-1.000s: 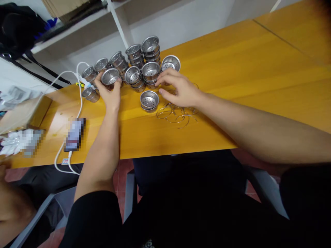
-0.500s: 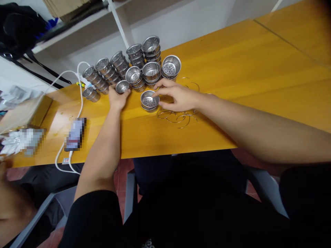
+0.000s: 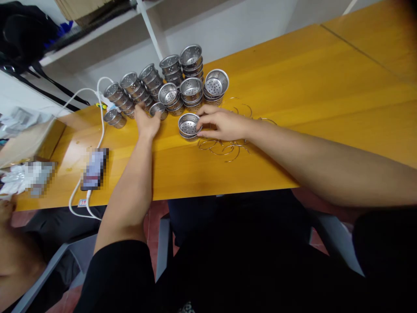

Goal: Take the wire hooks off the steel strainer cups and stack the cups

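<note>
My left hand (image 3: 147, 124) has its thumb and fingers apart beside a small perforated metal cup (image 3: 159, 111), with the thumb at the cup's near side. Its fingertips reach toward the stacked cups behind. My right hand (image 3: 224, 124) is closed at the right rim of another perforated metal cup (image 3: 188, 126), fingers over the edge and thumb low on the outside. That cup sits upright in a second one on the table. Thin bent wire pieces (image 3: 233, 152) lie under and around my right hand.
Several stacks of perforated cups (image 3: 190, 65) stand along the table's back edge. A phone (image 3: 94, 169) with a white cable (image 3: 103, 126) lies to the left, near a cardboard box (image 3: 48, 141). Another person's arm (image 3: 19, 252) shows at lower left.
My left hand has let go of the small cup, which now stands slightly to the right. The right hand's fingers have drawn back from inside the cup to its rim.
</note>
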`<state>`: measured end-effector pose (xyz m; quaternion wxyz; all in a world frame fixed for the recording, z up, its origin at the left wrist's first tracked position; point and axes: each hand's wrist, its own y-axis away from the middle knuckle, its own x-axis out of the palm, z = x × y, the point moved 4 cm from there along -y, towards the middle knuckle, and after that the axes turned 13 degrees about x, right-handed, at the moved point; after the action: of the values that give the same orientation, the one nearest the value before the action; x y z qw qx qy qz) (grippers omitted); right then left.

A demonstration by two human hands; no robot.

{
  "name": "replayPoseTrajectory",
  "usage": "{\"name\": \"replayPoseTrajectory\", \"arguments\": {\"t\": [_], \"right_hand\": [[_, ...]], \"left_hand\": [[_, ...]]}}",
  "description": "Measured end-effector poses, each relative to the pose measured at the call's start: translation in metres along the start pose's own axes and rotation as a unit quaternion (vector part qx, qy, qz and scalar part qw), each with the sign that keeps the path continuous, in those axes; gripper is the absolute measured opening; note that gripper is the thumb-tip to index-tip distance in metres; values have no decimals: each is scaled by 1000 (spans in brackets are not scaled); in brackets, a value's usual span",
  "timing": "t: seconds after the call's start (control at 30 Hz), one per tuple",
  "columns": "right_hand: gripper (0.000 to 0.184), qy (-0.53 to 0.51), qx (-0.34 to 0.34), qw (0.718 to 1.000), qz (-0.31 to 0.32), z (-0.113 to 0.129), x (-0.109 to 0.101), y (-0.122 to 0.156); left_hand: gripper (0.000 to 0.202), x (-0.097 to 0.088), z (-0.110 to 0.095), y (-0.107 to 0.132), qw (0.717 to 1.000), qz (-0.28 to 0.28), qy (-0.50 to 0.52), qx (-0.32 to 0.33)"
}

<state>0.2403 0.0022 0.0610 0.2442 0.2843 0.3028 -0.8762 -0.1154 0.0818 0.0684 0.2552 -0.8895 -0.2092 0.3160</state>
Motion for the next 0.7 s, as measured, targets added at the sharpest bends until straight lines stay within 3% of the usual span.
{"name": "replayPoseTrajectory", "arguments": {"t": [0.1, 0.17, 0.23, 0.33, 0.4, 0.47, 0.57, 0.7], "right_hand": [[21, -11, 15, 1000, -4, -1, -2, 0], [25, -12, 26, 1000, -8, -2, -4, 0], [26, -10, 34, 999, -16, -1, -6, 1], [26, -4, 39, 999, -36, -1, -8, 1], [26, -3, 37, 998, -56, -1, -9, 1], [30, -6, 35, 996, -78, -1, -10, 1], [37, -11, 41, 994, -100, 0, -13, 0], [54, -17, 48, 994, -92, 2, -23, 1]], "left_hand": [[57, -17, -21, -3, 994, -65, 1, 83], [55, -22, -39, 1, 988, -70, 26, 134], [58, -19, -58, 11, 980, -26, 72, 182], [74, 1, -80, 33, 955, 116, 147, 230], [91, 17, -86, 49, 930, 210, 173, 248], [109, 30, -87, 60, 909, 270, 184, 260], [122, 38, -83, 66, 896, 295, 192, 272], [112, 39, -79, 64, 899, 283, 187, 276]]}}
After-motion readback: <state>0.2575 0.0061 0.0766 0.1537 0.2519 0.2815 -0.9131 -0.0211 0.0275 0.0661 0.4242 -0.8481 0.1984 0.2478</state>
